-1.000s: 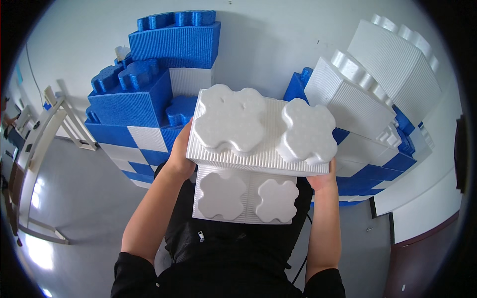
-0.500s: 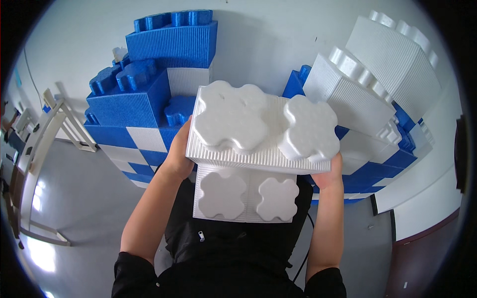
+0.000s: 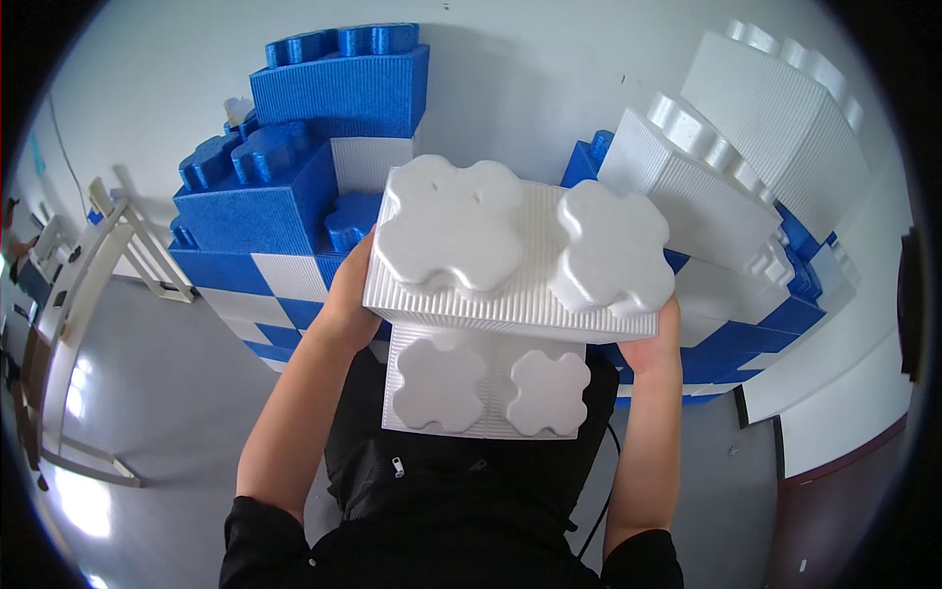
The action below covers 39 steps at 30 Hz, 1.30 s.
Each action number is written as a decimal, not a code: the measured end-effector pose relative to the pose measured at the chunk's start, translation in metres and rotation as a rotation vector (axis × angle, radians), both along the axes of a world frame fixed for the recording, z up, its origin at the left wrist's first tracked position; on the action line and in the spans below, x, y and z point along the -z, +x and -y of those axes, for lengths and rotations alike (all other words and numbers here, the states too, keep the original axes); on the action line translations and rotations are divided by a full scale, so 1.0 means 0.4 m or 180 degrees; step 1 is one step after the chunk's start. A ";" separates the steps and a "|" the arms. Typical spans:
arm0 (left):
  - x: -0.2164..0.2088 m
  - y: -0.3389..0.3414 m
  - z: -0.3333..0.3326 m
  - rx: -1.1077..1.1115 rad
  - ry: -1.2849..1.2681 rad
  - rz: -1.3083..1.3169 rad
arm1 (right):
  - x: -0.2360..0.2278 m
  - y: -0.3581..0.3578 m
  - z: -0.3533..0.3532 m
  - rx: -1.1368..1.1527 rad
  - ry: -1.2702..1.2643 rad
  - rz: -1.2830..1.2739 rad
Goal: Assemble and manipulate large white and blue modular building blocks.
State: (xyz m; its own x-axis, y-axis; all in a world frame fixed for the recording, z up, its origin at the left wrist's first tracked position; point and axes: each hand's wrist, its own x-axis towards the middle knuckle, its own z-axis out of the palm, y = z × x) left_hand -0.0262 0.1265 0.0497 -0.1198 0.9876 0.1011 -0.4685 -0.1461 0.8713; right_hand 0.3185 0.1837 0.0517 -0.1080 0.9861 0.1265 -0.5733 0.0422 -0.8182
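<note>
I hold a white block point(image 3: 537, 240) over a second block point(image 3: 496, 378), left fingers point(image 3: 359, 275) and right fingers point(image 3: 669, 322) clasping its ends; moving it probably needs balance.

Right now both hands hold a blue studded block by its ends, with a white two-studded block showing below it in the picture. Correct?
Not quite: the held block is white, not blue, as the head view shows. The left hand and right hand do hold it by its ends, and the lower block is white with two studs.
</note>
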 end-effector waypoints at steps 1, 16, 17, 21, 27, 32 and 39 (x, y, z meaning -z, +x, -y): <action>-0.006 0.006 -0.001 -0.0005 0.0001 0.0005 | 0.006 0.006 0.002 0.0039 0.0042 0.0027; -0.207 0.083 0.065 -0.0147 -0.0193 -0.0499 | 0.010 0.048 -0.005 -0.0516 0.0139 -0.0510; -0.201 0.079 0.062 -0.0107 -0.0096 -0.0490 | -0.002 0.047 0.000 -0.0483 -0.0023 -0.0404; -0.155 0.064 0.051 -0.0251 0.0177 -0.0302 | -0.005 0.028 0.015 -0.0294 0.0132 -0.0392; -0.112 0.013 0.105 0.0134 0.0546 0.0165 | -0.067 0.038 0.123 0.0202 0.0599 -0.0281; -0.053 -0.020 0.185 0.0403 0.0830 0.0197 | -0.015 0.034 0.204 -0.0026 0.0325 -0.0105; 0.012 0.033 0.267 0.0140 0.0054 -0.0255 | 0.066 0.047 0.291 -0.0158 -0.0087 -0.0277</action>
State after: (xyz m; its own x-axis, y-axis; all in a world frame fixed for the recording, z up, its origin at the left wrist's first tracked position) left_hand -0.0130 0.0199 0.0447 -0.0671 0.9898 0.1255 -0.4037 -0.1420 0.9038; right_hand 0.3374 0.0674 0.0253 -0.1465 0.9830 0.1106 -0.6431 -0.0097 -0.7657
